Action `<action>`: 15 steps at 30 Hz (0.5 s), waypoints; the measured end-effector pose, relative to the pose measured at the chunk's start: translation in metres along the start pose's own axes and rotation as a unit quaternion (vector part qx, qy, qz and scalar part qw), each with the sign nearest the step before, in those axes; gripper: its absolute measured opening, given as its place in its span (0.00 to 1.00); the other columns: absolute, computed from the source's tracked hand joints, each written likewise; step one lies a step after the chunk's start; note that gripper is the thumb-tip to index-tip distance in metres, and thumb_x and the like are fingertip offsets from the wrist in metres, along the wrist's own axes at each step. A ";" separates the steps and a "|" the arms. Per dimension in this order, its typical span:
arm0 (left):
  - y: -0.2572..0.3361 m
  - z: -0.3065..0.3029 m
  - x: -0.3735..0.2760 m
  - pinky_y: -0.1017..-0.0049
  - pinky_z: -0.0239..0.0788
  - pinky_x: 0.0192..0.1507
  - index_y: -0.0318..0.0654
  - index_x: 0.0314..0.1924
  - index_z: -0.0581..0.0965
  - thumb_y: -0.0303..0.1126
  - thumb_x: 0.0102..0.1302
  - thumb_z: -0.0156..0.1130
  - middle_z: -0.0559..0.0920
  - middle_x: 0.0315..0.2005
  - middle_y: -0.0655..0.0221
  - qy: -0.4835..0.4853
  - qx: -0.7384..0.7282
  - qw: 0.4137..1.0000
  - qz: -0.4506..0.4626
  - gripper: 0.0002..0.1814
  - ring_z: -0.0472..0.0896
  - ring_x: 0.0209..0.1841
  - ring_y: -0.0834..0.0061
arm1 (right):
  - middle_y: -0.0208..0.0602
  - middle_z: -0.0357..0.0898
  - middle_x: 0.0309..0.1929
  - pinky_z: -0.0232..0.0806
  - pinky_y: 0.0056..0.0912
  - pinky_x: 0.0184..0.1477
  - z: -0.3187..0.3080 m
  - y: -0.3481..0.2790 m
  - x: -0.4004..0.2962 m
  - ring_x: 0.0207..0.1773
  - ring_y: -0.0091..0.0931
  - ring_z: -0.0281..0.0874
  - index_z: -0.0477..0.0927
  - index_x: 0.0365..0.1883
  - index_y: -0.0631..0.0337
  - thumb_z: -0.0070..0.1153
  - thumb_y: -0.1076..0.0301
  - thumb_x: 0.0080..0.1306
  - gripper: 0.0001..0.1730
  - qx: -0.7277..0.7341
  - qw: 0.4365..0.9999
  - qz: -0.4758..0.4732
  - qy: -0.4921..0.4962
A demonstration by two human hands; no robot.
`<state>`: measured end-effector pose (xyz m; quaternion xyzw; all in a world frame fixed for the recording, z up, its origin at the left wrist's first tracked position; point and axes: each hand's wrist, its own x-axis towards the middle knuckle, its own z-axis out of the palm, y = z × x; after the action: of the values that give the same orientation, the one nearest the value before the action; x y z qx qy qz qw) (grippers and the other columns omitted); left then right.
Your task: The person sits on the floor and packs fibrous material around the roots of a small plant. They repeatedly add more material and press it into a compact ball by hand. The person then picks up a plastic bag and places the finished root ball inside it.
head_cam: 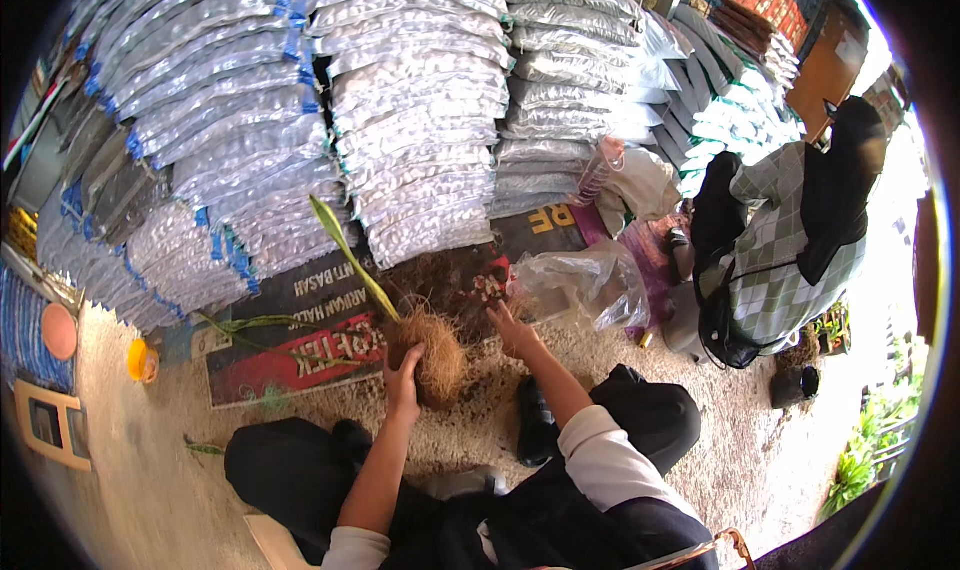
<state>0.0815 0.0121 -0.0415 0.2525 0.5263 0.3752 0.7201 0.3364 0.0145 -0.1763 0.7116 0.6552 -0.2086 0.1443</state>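
My left hand (405,381) grips the near left side of a fibrous brown root ball (433,352), which looks like coconut fibre. Long green-and-yellow leaves (354,259), like those of a snake plant, rise from it; others stretch left over a printed banner. Right of the root ball, my right hand (513,331) reaches forward with its fingers apart, close to small pale and reddish pieces (489,286) on dark soil (427,279). Whether its fingertips touch them cannot be told. A crumpled clear plastic bag (592,285) lies just beyond that hand to the right.
Tall stacks of filled plastic sacks (420,120) line the far side. The printed banner (300,345) covers the ground before them. A person in a checked top (780,217) crouches at right, near a black pot (793,387). A yellow container (142,361) stands at left.
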 end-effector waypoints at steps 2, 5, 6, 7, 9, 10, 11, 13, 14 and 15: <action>-0.006 0.009 0.007 0.53 0.44 0.62 0.40 0.67 0.41 0.50 0.46 0.68 0.58 0.60 0.56 0.048 0.025 0.998 -0.027 0.58 0.54 0.64 0.58 | 0.46 0.27 0.71 0.72 0.41 0.41 -0.002 0.008 0.001 0.51 0.42 0.72 0.35 0.69 0.46 0.52 0.73 0.53 0.51 -0.049 0.999 -0.022 -0.002; -0.015 0.017 0.024 0.54 0.49 0.61 0.41 0.67 0.46 0.49 0.45 0.69 0.61 0.58 0.56 0.068 0.026 0.997 -0.032 0.56 0.59 0.62 0.58 | 0.47 0.26 0.71 0.71 0.42 0.42 0.011 0.019 0.009 0.49 0.45 0.72 0.39 0.69 0.41 0.52 0.72 0.53 0.49 -0.034 0.999 -0.004 0.010; -0.017 0.021 0.026 0.54 0.50 0.60 0.41 0.67 0.46 0.49 0.45 0.70 0.62 0.58 0.56 0.072 0.033 0.996 -0.034 0.56 0.60 0.61 0.58 | 0.47 0.26 0.71 0.71 0.42 0.42 0.030 0.027 0.014 0.50 0.45 0.72 0.40 0.69 0.41 0.52 0.71 0.54 0.48 -0.006 0.999 0.012 0.036; -0.015 0.026 0.027 0.55 0.50 0.60 0.41 0.67 0.46 0.47 0.45 0.70 0.63 0.57 0.56 0.076 0.034 0.996 -0.041 0.55 0.60 0.61 0.59 | 0.47 0.26 0.71 0.71 0.42 0.42 0.052 0.034 0.021 0.50 0.45 0.71 0.41 0.69 0.41 0.52 0.71 0.54 0.48 0.021 0.998 0.026 0.061; -0.010 0.034 0.026 0.57 0.52 0.59 0.41 0.66 0.47 0.45 0.47 0.69 0.64 0.56 0.56 0.088 0.035 0.994 -0.052 0.53 0.61 0.60 0.60 | 0.51 0.50 0.65 0.69 0.41 0.44 0.069 0.043 0.029 0.49 0.45 0.71 0.58 0.63 0.51 0.51 0.72 0.53 0.36 0.125 0.978 0.031 0.164; -0.012 0.038 0.027 0.58 0.52 0.59 0.40 0.66 0.48 0.44 0.48 0.69 0.65 0.55 0.56 0.090 0.022 0.995 -0.047 0.52 0.62 0.60 0.61 | 0.52 0.58 0.60 0.69 0.39 0.44 0.068 0.046 0.033 0.48 0.43 0.72 0.62 0.59 0.55 0.51 0.72 0.53 0.32 0.190 0.967 0.045 0.165; -0.013 0.039 0.030 0.58 0.52 0.59 0.40 0.65 0.50 0.44 0.48 0.68 0.66 0.55 0.57 0.092 0.014 0.995 -0.043 0.50 0.62 0.59 0.62 | 0.52 0.66 0.56 0.68 0.37 0.44 0.066 0.049 0.038 0.46 0.42 0.73 0.67 0.56 0.59 0.51 0.72 0.54 0.28 0.253 0.952 0.059 0.164; -0.016 0.041 0.039 0.59 0.53 0.59 0.39 0.64 0.54 0.43 0.50 0.68 0.68 0.54 0.58 0.092 0.002 0.995 -0.034 0.45 0.63 0.59 0.63 | 0.50 0.74 0.45 0.66 0.35 0.44 0.051 0.052 0.053 0.43 0.37 0.74 0.71 0.49 0.64 0.53 0.72 0.54 0.21 0.502 0.799 0.211 0.253; -0.018 0.044 0.041 0.59 0.54 0.58 0.39 0.63 0.56 0.43 0.50 0.67 0.68 0.53 0.59 0.081 -0.001 0.996 -0.030 0.44 0.64 0.58 0.63 | 0.50 0.77 0.39 0.66 0.33 0.43 0.042 0.060 0.055 0.42 0.35 0.74 0.74 0.45 0.67 0.54 0.72 0.54 0.18 0.603 0.686 0.285 0.292; -0.021 0.048 0.042 0.60 0.54 0.58 0.38 0.62 0.58 0.42 0.51 0.67 0.69 0.52 0.59 0.069 -0.006 0.997 -0.028 0.42 0.64 0.58 0.64 | 0.50 0.77 0.37 0.65 0.32 0.43 0.041 0.073 0.059 0.40 0.34 0.74 0.74 0.44 0.68 0.55 0.71 0.55 0.18 0.628 0.620 0.295 0.367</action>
<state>0.1397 0.0354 -0.0661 0.2071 0.5790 0.3750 0.6937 0.4079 0.0387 -0.2454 0.8017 0.1179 -0.2366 -0.5362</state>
